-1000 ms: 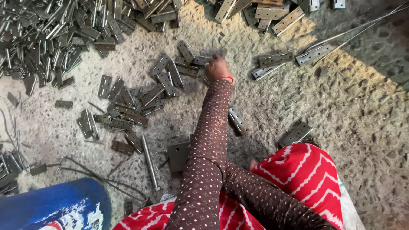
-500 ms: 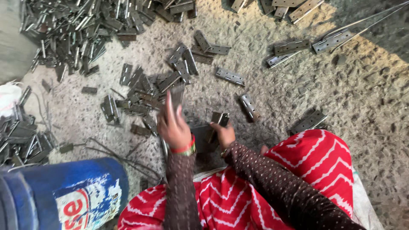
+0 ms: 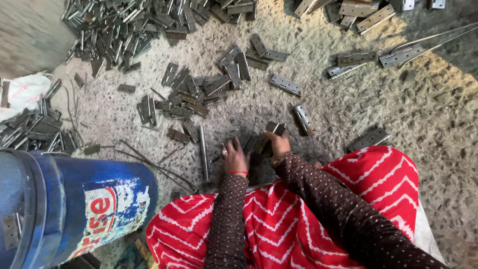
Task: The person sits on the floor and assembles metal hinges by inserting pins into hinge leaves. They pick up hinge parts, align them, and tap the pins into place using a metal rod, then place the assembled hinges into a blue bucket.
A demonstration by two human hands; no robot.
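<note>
Both hands (image 3: 256, 152) on hinges (image 3: 261, 141) before knees

The blue bucket (image 3: 74, 199) runs off the left and bottom edges, the hinge pile (image 3: 139, 25) is cut by the top edge, and what the hands (image 3: 234, 159) grip stays hidden in shadow.

grey metal hinges (image 3: 259, 142) piled flat on floor.

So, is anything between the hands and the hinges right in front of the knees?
Nothing visible. The left hand and right hand both rest right on the small cluster of hinges. The metal rod lies just to the left, clear of them.
</note>
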